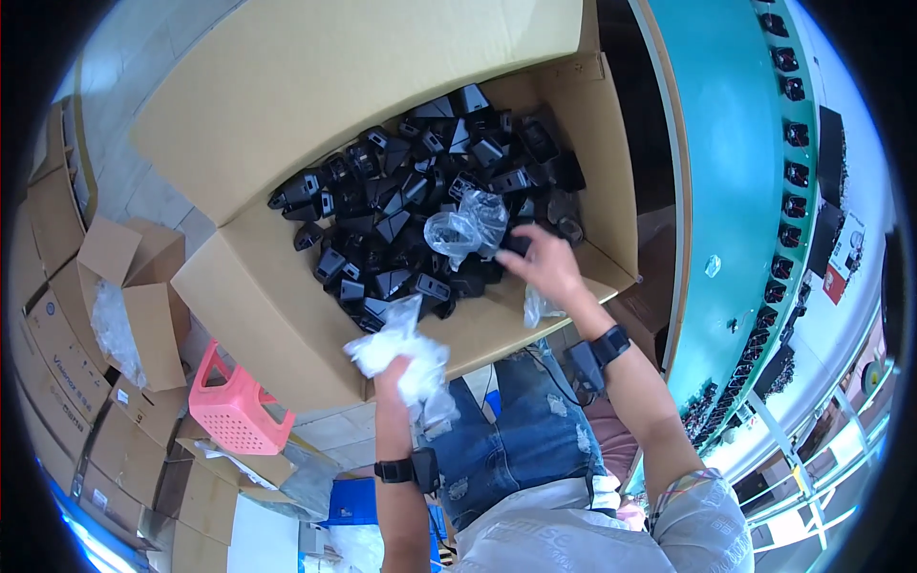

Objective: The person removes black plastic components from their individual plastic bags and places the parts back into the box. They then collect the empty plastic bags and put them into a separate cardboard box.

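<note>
In front of me a large open cardboard box [277,329] holds a heap of black plastic housings [382,205]. My left hand [394,371] is closed around a bunch of crumpled clear plastic bags [420,372] at the box's near edge. My right hand [546,265] reaches over the near right side of the heap. Its thumb and fingers curl together beside dark housings; what lies between them I cannot make out. Just left of these fingertips, a clear plastic bag [468,229] rests on the housings. Another clear bag [540,306] hangs at the near wall, below the right hand.
A pink plastic stool [239,406] stands left of the box. Stacked cartons [124,449] and a small open carton [143,296] line the left side. On the right runs a green work surface [726,143] with a row of small dark parts [796,174] along its far edge.
</note>
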Motion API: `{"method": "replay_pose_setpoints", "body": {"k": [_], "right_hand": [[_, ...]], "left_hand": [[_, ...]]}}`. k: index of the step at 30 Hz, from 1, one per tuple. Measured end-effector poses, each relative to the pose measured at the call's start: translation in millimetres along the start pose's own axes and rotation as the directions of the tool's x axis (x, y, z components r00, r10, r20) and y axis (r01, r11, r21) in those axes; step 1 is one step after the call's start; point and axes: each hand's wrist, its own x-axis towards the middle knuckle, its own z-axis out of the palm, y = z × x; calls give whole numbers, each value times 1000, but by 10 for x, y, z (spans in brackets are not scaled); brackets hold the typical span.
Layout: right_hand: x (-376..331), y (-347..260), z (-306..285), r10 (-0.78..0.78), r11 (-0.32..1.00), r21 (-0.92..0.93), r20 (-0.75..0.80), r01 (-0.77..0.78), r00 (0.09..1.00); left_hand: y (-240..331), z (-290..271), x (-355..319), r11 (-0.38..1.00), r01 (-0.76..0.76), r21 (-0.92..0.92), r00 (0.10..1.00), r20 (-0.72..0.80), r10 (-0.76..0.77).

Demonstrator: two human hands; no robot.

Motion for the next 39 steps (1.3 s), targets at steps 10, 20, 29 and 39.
{"method": "replay_pose_setpoints", "body": {"k": [10,20,29,39], "right_hand": [[102,-13,492,-112,994,-37,-142,107,984],[-275,211,-450,34,813,578,-176,75,984],[-278,613,-363,72,735,668,90,-114,993],[-383,209,-429,-54,297,908,326,-297,944]], "left_hand": [[728,1302,1112,349,-475,808,879,414,236],[377,812,843,676,-431,598,902,274,333],[669,1101,734,267,-830,489,533,556,638],[446,1353,409,967,-190,168,814,578,59]]}}
